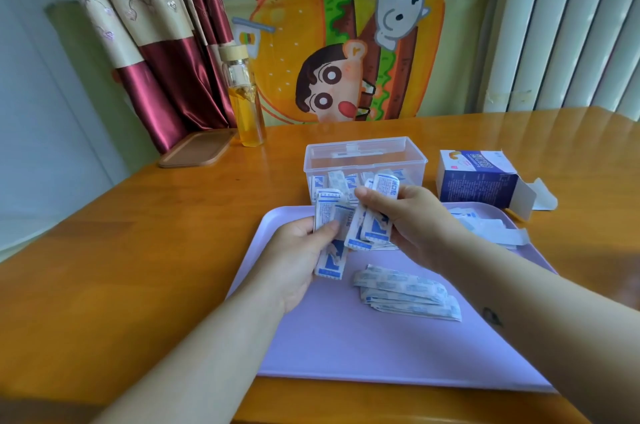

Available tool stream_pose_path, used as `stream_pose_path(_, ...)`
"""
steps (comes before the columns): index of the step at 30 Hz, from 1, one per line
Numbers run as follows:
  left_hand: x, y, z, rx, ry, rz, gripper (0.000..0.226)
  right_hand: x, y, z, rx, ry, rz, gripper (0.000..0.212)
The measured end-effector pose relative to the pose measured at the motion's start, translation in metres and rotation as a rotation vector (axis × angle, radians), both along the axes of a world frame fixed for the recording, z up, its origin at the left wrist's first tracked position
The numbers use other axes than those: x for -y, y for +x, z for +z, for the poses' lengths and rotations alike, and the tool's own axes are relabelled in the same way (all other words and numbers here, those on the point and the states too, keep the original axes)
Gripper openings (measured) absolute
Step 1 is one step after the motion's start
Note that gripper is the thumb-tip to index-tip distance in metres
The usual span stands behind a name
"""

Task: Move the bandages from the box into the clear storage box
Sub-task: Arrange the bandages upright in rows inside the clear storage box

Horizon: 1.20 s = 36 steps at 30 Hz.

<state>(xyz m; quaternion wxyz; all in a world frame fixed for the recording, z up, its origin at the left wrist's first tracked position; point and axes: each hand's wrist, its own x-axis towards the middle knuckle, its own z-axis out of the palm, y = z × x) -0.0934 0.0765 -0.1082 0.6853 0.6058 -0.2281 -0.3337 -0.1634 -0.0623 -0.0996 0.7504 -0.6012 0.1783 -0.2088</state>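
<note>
Gathering seems the step in hand: the left hand (298, 250) pinches a few wrapped bandages (327, 216) under its thumb, the right hand (410, 216) grips a fanned bunch, both just before the clear storage box (363, 146), which already holds some. Next, lift them over its rim and release. More lie on the purple tray (346, 351); the inside of the opened carton (476, 183) is hidden.

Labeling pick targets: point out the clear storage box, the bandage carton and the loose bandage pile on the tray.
clear storage box (346, 169), head view, front rim.
bandage carton (474, 181), head view, blue front face.
loose bandage pile (408, 295), head view, middle of the stack.
</note>
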Motion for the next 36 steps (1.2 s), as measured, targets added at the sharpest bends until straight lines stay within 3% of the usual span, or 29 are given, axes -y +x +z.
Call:
stream_pose_path(5,0.007,-0.003,0.001,0.041,-0.032,0.058,0.014,-0.008,0.001,-0.005,-0.022,-0.071,0.033,0.027)
stream_pose_path(10,0.008,-0.005,0.007,-0.080,-0.061,0.012,0.021,-0.011,0.004,-0.009,-0.019,-0.025,0.003,0.028)
stream_pose_path(17,0.009,-0.004,0.001,-0.031,-0.041,0.048,0.014,-0.013,0.000,-0.012,0.028,-0.185,-0.029,0.023)
stream_pose_path(23,0.010,-0.007,0.001,-0.054,-0.074,0.049,0.024,-0.014,-0.001,-0.012,0.036,-0.270,-0.092,0.014)
stream_pose_path(36,0.010,-0.007,0.002,-0.097,-0.105,0.099,0.027,-0.016,0.005,-0.013,0.079,-0.203,-0.125,0.008)
